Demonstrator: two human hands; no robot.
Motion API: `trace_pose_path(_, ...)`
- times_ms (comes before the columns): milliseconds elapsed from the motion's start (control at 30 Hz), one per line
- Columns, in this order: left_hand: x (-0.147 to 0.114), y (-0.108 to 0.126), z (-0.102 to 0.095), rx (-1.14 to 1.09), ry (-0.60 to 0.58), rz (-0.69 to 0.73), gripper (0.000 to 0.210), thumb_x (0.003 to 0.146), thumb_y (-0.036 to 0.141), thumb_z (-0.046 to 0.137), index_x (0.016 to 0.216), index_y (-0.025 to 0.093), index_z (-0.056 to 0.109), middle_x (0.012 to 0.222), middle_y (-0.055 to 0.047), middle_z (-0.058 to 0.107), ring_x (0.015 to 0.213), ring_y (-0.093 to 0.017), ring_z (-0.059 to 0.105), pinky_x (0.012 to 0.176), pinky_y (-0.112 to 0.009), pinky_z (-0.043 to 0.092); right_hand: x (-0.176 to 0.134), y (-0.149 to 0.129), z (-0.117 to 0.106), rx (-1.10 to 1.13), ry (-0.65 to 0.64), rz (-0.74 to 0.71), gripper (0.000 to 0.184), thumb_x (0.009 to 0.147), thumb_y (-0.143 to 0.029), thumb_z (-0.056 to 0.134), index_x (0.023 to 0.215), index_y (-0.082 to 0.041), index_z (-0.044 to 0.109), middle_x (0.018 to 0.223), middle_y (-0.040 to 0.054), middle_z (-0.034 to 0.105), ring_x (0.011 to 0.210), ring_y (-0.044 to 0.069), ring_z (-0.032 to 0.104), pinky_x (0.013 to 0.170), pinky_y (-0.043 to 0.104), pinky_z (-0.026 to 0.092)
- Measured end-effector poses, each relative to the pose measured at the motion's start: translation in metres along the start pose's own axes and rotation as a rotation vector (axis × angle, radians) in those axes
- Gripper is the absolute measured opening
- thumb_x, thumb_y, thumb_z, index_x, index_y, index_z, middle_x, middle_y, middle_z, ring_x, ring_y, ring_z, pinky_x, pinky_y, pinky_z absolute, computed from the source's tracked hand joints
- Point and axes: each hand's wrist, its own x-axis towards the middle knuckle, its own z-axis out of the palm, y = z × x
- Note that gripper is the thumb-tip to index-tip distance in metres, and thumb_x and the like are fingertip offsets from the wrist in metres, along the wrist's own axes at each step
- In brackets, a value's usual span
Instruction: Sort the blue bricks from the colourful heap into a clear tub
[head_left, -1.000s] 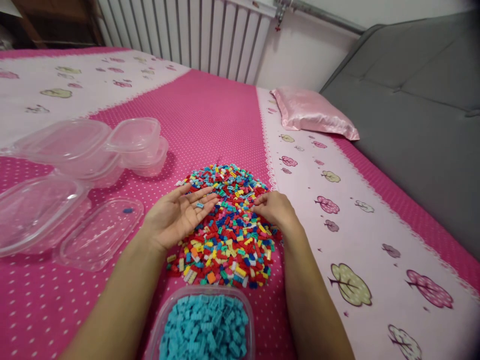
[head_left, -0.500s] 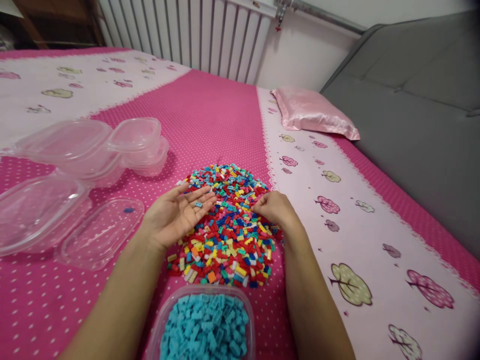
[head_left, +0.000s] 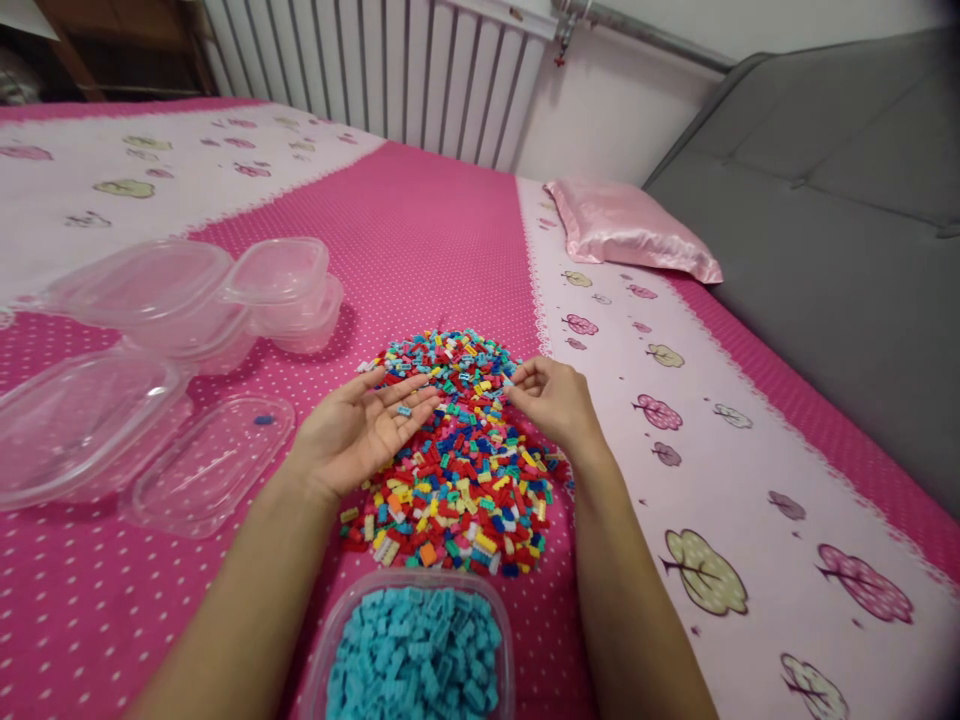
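Note:
My left hand (head_left: pixel 364 430) is palm up with its fingers stretched out, over the left side of a heap of mixed toy bricks (head_left: pixel 465 490). A small light blue brick (head_left: pixel 404 411) rests on its fingers. Over the heap's right edge, my right hand (head_left: pixel 551 400) has its thumb and forefinger closed in a pinch; whatever may be between the fingertips is too small to make out. Close in front of me stands a clear plastic tub (head_left: pixel 506 640) filled with light blue bricks (head_left: pixel 416 655).
Stacked clear containers (head_left: pixel 187 330) and another clear container (head_left: pixel 82 430) stand at the left. A clear lid (head_left: pixel 210 465) lies flat nearby, with a dark blue brick (head_left: pixel 263 420) on it. Farther back are a pink pillow (head_left: pixel 634 230) and a grey headboard (head_left: pixel 840 170).
My right hand has lifted slightly off the bricks, its fingers pinched. The left hand stays palm up with the light blue brick on it.

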Motion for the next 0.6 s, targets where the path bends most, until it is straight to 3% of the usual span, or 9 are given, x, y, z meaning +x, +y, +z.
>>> trace_pose_path(133, -0.001, -0.004, 0.002, 0.020, -0.040, -0.045, 0.051, 0.096, 0.025, 0.036, 0.136, -0.006, 0.040, 0.106, -0.023, 0.066, 0.096, -0.026, 0.069, 0.078, -0.029, 0.060, -0.007, -0.021, 0.008, 0.174, 0.000, -0.184, 0.011, 0.072, -0.027, 0.065, 0.075, -0.018, 0.060, 0.068, 0.0000, 0.065, 0.060, 0.011, 0.060, 0.059, 0.024, 0.049)
trace_pose_path(333, -0.001, -0.011, 0.006, -0.003, -0.116, -0.126, 0.052, 0.097, 0.028, 0.033, 0.134, -0.007, 0.040, 0.093, -0.020, 0.067, 0.086, -0.024, 0.070, 0.081, -0.030, 0.058, -0.018, -0.041, 0.020, 0.327, -0.144, -0.343, 0.009, 0.076, -0.023, 0.063, 0.084, -0.019, 0.061, 0.077, 0.0003, 0.068, 0.065, 0.011, 0.063, 0.061, 0.023, 0.051)
trace_pose_path(433, -0.001, -0.012, 0.007, -0.014, -0.124, -0.143, 0.049, 0.097, 0.028, 0.033, 0.131, -0.006, 0.042, 0.091, -0.019, 0.066, 0.084, -0.023, 0.070, 0.081, -0.030, 0.058, -0.018, -0.041, 0.022, 0.343, -0.164, -0.342, 0.016, 0.078, -0.019, 0.060, 0.094, -0.019, 0.063, 0.088, 0.0021, 0.071, 0.072, 0.012, 0.066, 0.065, 0.024, 0.053)
trace_pose_path(600, -0.001, -0.009, 0.006, 0.009, -0.022, -0.073, 0.042, 0.095, 0.026, 0.038, 0.120, -0.005, 0.051, 0.094, -0.021, 0.066, 0.091, -0.027, 0.069, 0.080, -0.031, 0.059, -0.011, -0.027, 0.016, 0.212, -0.023, -0.184, 0.018, 0.078, -0.017, 0.060, 0.094, -0.018, 0.066, 0.091, 0.0038, 0.072, 0.075, 0.014, 0.067, 0.070, 0.027, 0.053)
